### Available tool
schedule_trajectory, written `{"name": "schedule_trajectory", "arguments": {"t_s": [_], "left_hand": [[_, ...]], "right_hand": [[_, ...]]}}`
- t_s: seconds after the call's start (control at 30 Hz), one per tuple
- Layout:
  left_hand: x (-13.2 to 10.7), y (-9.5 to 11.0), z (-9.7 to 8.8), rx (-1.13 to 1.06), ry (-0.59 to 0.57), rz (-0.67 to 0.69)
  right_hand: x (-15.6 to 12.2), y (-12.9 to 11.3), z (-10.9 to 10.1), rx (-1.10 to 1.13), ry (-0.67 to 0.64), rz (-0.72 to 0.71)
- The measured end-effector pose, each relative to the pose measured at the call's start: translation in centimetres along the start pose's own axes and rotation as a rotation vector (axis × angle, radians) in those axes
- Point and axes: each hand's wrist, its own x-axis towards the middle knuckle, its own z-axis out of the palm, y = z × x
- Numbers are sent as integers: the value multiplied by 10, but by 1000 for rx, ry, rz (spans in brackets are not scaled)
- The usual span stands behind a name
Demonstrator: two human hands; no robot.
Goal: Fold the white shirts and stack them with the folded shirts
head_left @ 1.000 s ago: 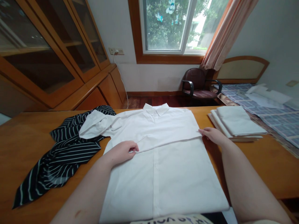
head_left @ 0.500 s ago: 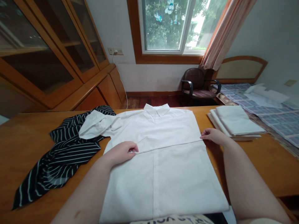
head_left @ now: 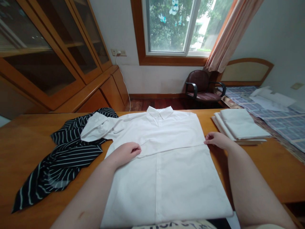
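A white collared shirt [head_left: 181, 178] lies flat on the wooden table [head_left: 264, 171], its collar toward the far edge. One sleeve lies folded across the chest, its edge running sideways over the button front. The other sleeve stretches out to the left, over a black garment with white stripes [head_left: 78, 156]. My left hand [head_left: 128, 152] rests on the shirt left of centre, fingers closed at the cuff end of the folded sleeve. At the shirt's right edge, my right hand [head_left: 215, 140] pinches the fold of that sleeve.
A stack of folded white cloth [head_left: 243, 124] sits at the table's right. Beyond the table are an office chair [head_left: 202, 84], a bed [head_left: 274, 114] with a plaid cover, and a window. A glass-fronted cabinet [head_left: 71, 76] stands at the left.
My left hand has shifted slightly up at the sleeve's end. My right hand stays at the shirt's right edge, and the shirt lies almost the same.
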Motion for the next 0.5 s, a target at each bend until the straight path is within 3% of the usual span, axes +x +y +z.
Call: {"name": "schedule_trajectory", "arguments": {"t_s": [0.07,0.13,0.23,0.3,0.37,0.43,0.5], "left_hand": [[2,0,1,12,71,16],[4,-1,3,35,144,47],[9,-5,9,96,217,103],[12,-10,16,151,216,112],[16,-16,23,209,187,90],[19,-20,29,261,161,37],[20,-23,33,302,139,-39]], "right_hand": [[-5,-10,-3,3,141,11],[-8,-20,-4,0,373,24],[-6,-34,4,15,603,-108],[-3,-40,14,4,601,-288],[1,-46,27,-67,514,-439],[5,-50,39,-201,393,-485],[9,-52,49,-355,292,-422]]}}
